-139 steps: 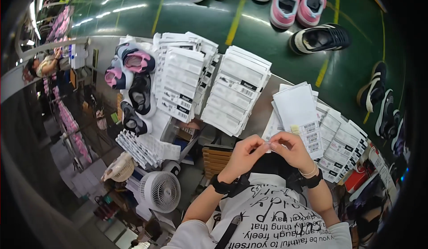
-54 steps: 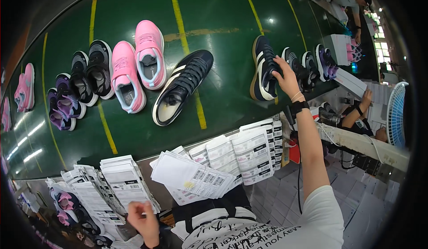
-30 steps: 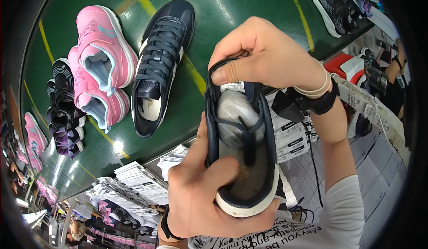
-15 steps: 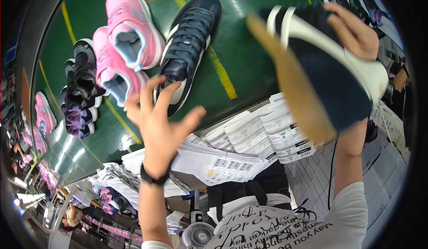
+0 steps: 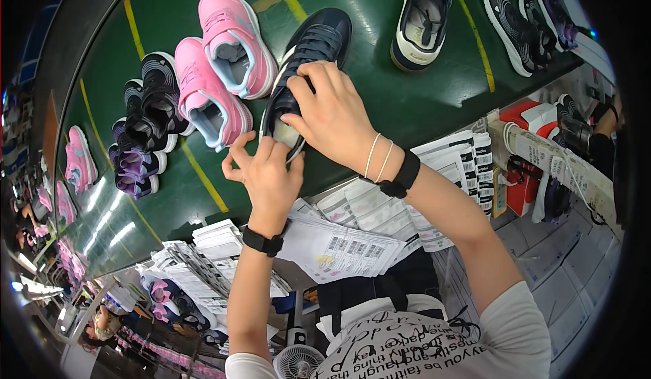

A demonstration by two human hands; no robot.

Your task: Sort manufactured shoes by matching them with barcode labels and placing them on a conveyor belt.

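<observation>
A dark navy sneaker (image 5: 324,40) with white stripes lies on the green table, its toe away from me and its heel close. My left hand (image 5: 269,179) is at the heel, thumb and fingers gripping the collar's rear edge. From the right, my right hand (image 5: 332,107) reaches over the shoe, its fingers curled on the tongue and lower laces and the thumb at the opening. The matching sneaker (image 5: 426,19) stands apart at the far right, heel toward me, its pale insole showing. Part of the gripped shoe's opening is hidden by my hands.
Two pink sneakers (image 5: 234,46) sit just left of the gripped shoe, with black and purple shoes (image 5: 152,107) beyond. More dark shoes (image 5: 512,29) stand at the right. Stacked printed paper sheets (image 5: 346,240) line the table's near edge. A small fan (image 5: 298,362) is below.
The sneaker my right hand held up now stands on the table at the far right. That hand has moved left onto the other sneaker, and my left hand has closed at its heel.
</observation>
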